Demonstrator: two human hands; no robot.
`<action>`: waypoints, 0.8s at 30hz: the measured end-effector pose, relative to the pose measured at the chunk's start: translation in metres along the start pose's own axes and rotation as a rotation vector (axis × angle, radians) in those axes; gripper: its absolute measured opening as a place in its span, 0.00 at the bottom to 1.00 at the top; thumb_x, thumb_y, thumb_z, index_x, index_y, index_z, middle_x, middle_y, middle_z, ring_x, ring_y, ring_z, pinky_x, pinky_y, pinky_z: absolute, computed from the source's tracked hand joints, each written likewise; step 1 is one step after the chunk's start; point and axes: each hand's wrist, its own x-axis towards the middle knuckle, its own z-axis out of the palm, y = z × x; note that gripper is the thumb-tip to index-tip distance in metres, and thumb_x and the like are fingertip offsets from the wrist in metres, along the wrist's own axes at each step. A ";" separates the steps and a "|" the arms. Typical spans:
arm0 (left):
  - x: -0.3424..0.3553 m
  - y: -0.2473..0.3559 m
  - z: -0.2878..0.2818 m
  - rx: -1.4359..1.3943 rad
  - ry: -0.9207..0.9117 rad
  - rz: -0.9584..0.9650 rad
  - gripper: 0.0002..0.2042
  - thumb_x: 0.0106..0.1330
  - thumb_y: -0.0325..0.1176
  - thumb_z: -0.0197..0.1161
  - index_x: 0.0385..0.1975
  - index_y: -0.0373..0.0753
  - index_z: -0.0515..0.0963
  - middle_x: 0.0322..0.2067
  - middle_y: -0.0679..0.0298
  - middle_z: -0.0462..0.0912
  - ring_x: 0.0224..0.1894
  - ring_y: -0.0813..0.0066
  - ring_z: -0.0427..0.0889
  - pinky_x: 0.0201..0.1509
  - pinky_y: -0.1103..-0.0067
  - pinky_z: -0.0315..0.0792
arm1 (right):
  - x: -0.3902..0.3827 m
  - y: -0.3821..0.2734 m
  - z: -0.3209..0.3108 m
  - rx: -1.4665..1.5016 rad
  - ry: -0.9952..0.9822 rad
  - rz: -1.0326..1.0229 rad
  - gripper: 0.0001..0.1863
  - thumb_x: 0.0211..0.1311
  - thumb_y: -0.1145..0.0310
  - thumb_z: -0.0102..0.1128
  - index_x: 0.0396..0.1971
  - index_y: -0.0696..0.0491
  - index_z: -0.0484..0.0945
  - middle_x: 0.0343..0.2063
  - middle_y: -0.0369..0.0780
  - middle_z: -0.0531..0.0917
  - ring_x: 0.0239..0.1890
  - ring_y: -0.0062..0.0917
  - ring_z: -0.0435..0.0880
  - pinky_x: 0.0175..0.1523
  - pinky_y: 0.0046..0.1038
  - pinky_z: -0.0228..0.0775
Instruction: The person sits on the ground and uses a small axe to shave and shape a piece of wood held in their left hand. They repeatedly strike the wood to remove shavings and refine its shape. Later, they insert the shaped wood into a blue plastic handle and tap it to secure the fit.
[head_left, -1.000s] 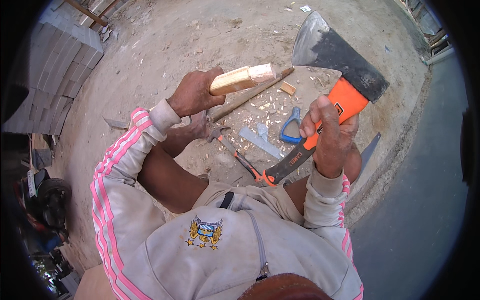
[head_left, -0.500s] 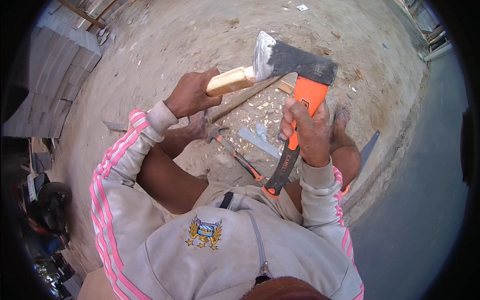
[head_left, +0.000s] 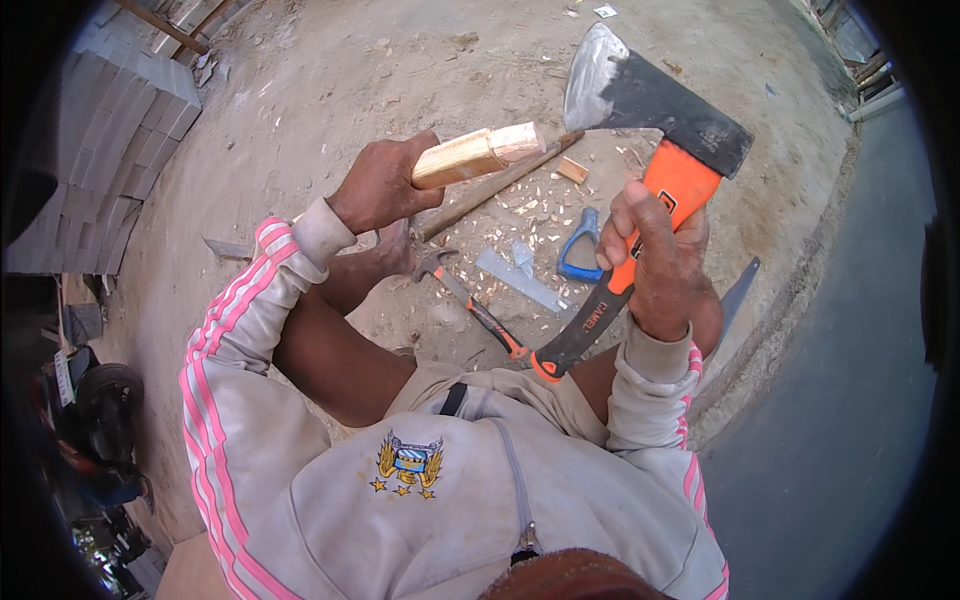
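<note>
My left hand [head_left: 385, 182] is closed round a short piece of wood [head_left: 465, 160], its pale, cut end pointing right and a step carved near the tip. In my right hand [head_left: 660, 260] is a hatchet [head_left: 690, 180] with an orange and black handle. Its dark head with a bright, worn edge is raised to the right of the wood, apart from it. A claw hammer [head_left: 472, 308] lies on the ground between my legs. Beside it are a flat grey strip [head_left: 520, 283] and a blue D-shaped handle [head_left: 578, 248], the latter partly behind my right hand.
A long wooden pole [head_left: 490, 193] lies on the dirt among scattered wood chips, near a small wood offcut [head_left: 572, 170]. A saw blade [head_left: 738, 300] shows beyond my right knee. Grey blocks [head_left: 125, 130] are stacked at left, with a motorbike [head_left: 100, 410] below. A smooth grey slab [head_left: 830, 380] borders the right.
The hatchet has swung up and right, away from the wood's end, which it was touching or overlapping. The blue handle has come into sight. My left hand has stayed nearly still.
</note>
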 end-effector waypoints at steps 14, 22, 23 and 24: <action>0.000 0.005 0.002 -0.014 0.004 -0.014 0.17 0.53 0.35 0.71 0.42 0.40 0.76 0.28 0.51 0.85 0.33 0.47 0.86 0.40 0.62 0.78 | 0.001 0.002 0.001 -0.064 -0.050 0.063 0.07 0.70 0.73 0.60 0.39 0.56 0.69 0.17 0.34 0.73 0.15 0.17 0.73 0.20 0.23 0.68; 0.002 0.005 -0.001 0.017 0.010 0.003 0.17 0.53 0.36 0.71 0.41 0.40 0.76 0.28 0.50 0.85 0.34 0.46 0.86 0.40 0.61 0.78 | 0.003 -0.007 -0.015 0.007 -0.004 -0.018 0.07 0.72 0.71 0.59 0.42 0.53 0.71 0.22 0.36 0.74 0.16 0.18 0.73 0.22 0.25 0.69; 0.000 0.005 -0.001 0.003 0.006 -0.012 0.17 0.53 0.36 0.71 0.41 0.40 0.76 0.28 0.50 0.85 0.34 0.46 0.86 0.40 0.61 0.78 | 0.004 0.000 -0.011 -0.036 -0.054 0.054 0.06 0.72 0.70 0.59 0.41 0.53 0.70 0.22 0.35 0.74 0.17 0.18 0.73 0.22 0.25 0.69; -0.003 0.005 -0.002 -0.005 0.000 -0.022 0.17 0.53 0.36 0.71 0.41 0.40 0.76 0.28 0.50 0.85 0.34 0.46 0.86 0.40 0.61 0.78 | 0.005 0.014 -0.004 -0.074 -0.099 0.122 0.06 0.72 0.70 0.59 0.41 0.53 0.70 0.22 0.35 0.74 0.17 0.18 0.73 0.22 0.25 0.69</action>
